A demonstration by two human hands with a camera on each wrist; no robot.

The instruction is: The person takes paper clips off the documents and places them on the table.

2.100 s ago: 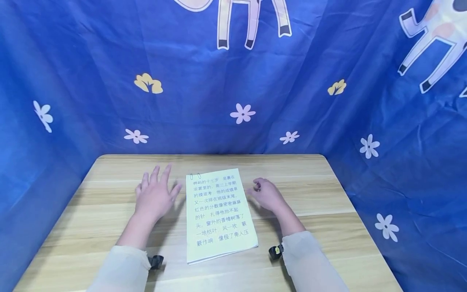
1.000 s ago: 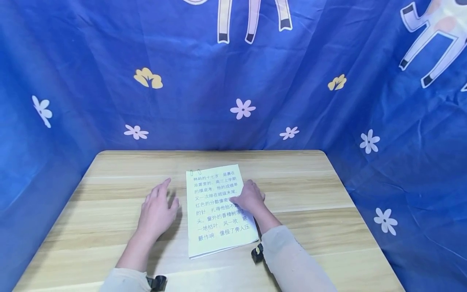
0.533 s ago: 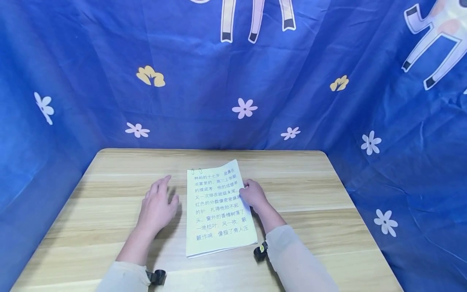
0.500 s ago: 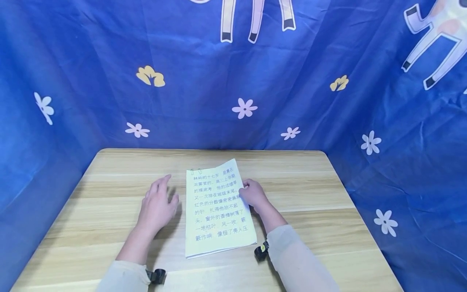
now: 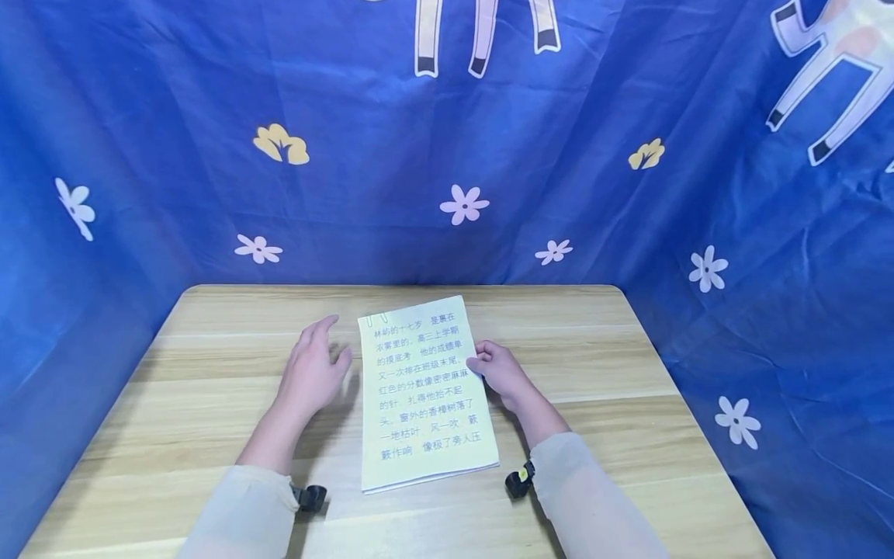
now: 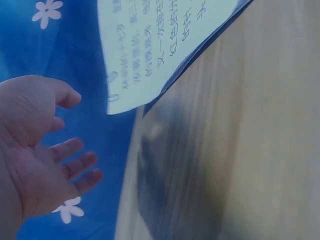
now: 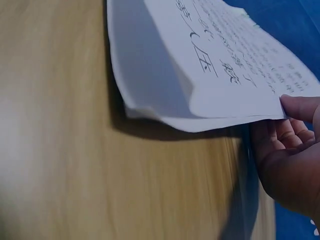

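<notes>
A few sheets of paper (image 5: 419, 407), covered in handwritten Chinese characters, are tilted up off the wooden table in the middle of the head view. Two paper clips (image 5: 370, 321) sit on their top left corner. My right hand (image 5: 501, 373) pinches the right edge of the sheets, thumb on top and fingers beneath. In the right wrist view the near edges of the sheets (image 7: 240, 100) bow apart. Just left of the paper, my left hand (image 5: 314, 373) holds nothing; its fingers (image 6: 80, 165) are spread and slightly bent in the left wrist view.
The light wooden table (image 5: 594, 497) has its far edge against a blue curtain (image 5: 377, 241) printed with flowers and animals. The curtain also closes in both sides. A black wrist camera (image 5: 518, 483) hangs below the right sleeve, another wrist camera (image 5: 312, 498) by the left.
My right hand came in from the right, reached over the paper and took its right edge. The sheets have lifted and shifted slightly away. My left hand has moved closer to their left edge.
</notes>
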